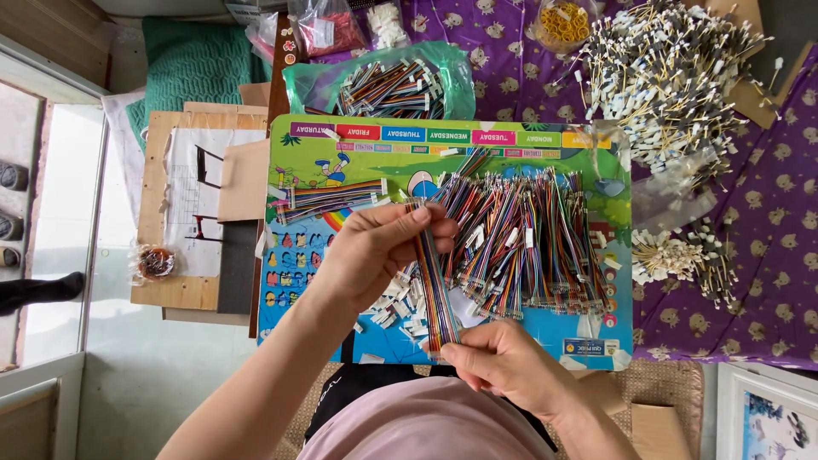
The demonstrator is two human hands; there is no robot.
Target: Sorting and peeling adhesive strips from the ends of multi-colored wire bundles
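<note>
My left hand (375, 251) and my right hand (503, 362) hold between them one bundle of multicoloured ribbon wires (435, 285). The left hand pinches its far end, the right hand grips its near end. Under the hands lies a bright children's board (358, 153) with coloured labels along its far edge. A big heap of coloured wire bundles (520, 234) with white connectors lies on the board to the right of the held bundle. A smaller tied bundle (328, 198) lies on the board left of my left hand.
A green plastic bag of coloured wires (383, 85) sits beyond the board. White-tipped wire pieces (665, 72) pile on a purple patterned cloth (767, 255) at the right. A wooden board with paper (183, 213) lies left, a cup of yellow rubber bands (564, 21) at the top.
</note>
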